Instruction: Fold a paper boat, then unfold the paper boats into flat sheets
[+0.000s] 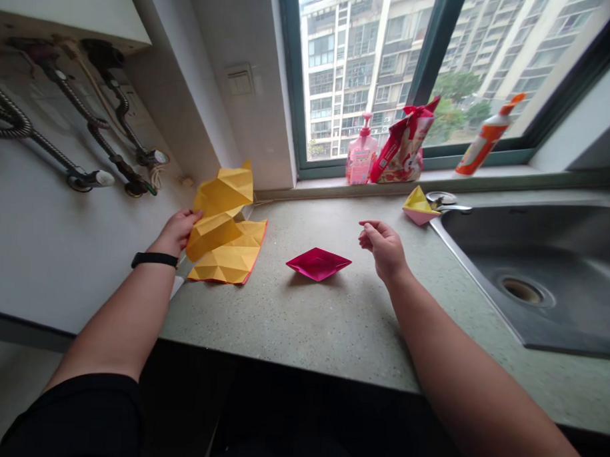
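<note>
My left hand (177, 229) pinches the edge of a creased yellow paper sheet (222, 205) and lifts it off the counter. Under it lies a second creased yellow sheet (231, 259) with a red underside, flat on the counter. A folded red paper boat (318, 263) sits in the middle of the counter (332, 323). My right hand (382, 248) hovers just right of the boat with fingers loosely curled and nothing in them. A small yellow and pink folded paper boat (418, 206) rests by the sink's corner.
A steel sink (533, 276) fills the right side, with a tap base (443, 200) at its back corner. On the window sill stand a pink pump bottle (361, 154), a red snack bag (405, 142) and an orange bottle (485, 138). Gas hoses and valves (88, 141) hang on the left wall.
</note>
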Demonstrator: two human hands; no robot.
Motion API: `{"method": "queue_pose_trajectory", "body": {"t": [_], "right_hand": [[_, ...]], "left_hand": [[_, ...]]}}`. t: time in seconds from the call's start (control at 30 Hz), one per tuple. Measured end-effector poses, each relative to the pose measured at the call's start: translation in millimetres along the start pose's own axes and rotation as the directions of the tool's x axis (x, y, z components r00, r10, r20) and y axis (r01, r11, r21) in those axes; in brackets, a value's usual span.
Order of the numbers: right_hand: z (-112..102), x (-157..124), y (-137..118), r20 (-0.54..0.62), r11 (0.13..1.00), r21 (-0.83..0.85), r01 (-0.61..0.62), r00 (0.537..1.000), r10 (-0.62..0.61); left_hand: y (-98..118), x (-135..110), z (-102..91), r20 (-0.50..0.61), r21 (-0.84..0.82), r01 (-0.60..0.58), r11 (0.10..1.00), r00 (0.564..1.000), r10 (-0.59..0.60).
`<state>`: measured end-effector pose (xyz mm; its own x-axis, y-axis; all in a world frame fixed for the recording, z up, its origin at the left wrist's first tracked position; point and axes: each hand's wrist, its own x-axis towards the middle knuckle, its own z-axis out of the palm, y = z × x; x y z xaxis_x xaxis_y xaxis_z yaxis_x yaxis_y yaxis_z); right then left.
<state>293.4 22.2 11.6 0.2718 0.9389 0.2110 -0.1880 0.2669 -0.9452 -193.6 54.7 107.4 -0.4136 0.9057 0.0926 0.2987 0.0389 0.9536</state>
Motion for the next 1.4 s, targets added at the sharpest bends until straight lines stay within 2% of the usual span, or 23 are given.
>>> {"method": "queue_pose_trajectory", "body": {"t": [0.13,0.27,0.4,0.53,0.67,0.77,0.87,0.9,0.93,0.97,1.07,1.17,1.4], "right_hand": [[-2,0,3,0.015,0.999,-0.047,0.005,1.000,-0.004],[-2,0,4,0.036,0.998,-0.063,0.011,0.999,-0.009],[0,-1,6,0.043,0.997,-0.080,0.010,0.999,-0.007],[0,-1,8,0.045,0.994,-0.106,0.006,0.999,-0.002],[-1,-1,10,0.037,0.990,-0.138,0.006,0.999,-0.001],[0,-1,13,0.043,0.988,-0.151,0.017,0.999,-0.011],[1,-2,15,0.069,0.985,-0.171,0.030,0.997,-0.019],[2,-3,15,0.080,0.983,-0.182,0.033,0.997,-0.019],[2,-3,16,0.088,0.981,-0.192,0.036,0.996,-0.019],[2,-3,16,0.094,0.979,-0.199,0.036,0.995,-0.018],[1,-4,15,0.091,0.978,-0.207,0.033,0.996,-0.014],[0,-3,15,0.086,0.979,-0.204,0.029,0.996,-0.012],[1,-3,16,0.105,0.975,-0.220,0.023,0.994,0.000]], "left_hand": [[-49,4,5.8,0.005,0.256,0.101,0.961,0.994,-0.106],[-73,9,3.7,-0.039,0.485,0.060,0.872,0.998,-0.047],[-75,18,2.0,-0.011,0.650,-0.033,0.760,0.999,0.053],[-72,19,8.4,0.049,0.745,-0.135,0.653,0.988,0.148],[-67,10,24.5,0.111,0.787,-0.247,0.566,0.958,0.264],[-64,-7,46.6,0.229,0.779,-0.348,0.522,0.932,0.280],[-63,-33,72.9,0.414,0.742,-0.469,0.479,0.883,0.223],[-63,-42,80.6,0.463,0.733,-0.492,0.469,0.867,0.185],[-63,-50,87.2,0.517,0.746,-0.504,0.436,0.850,0.099],[-64,-57,92.4,0.532,0.747,-0.504,0.432,0.844,0.065],[-66,-68,100.2,0.517,0.785,-0.462,0.413,0.856,-0.026],[-68,-68,99.8,0.489,0.813,-0.419,0.405,0.868,-0.085],[-76,-66,96.4,0.512,0.808,-0.404,0.428,0.842,-0.172]]}}
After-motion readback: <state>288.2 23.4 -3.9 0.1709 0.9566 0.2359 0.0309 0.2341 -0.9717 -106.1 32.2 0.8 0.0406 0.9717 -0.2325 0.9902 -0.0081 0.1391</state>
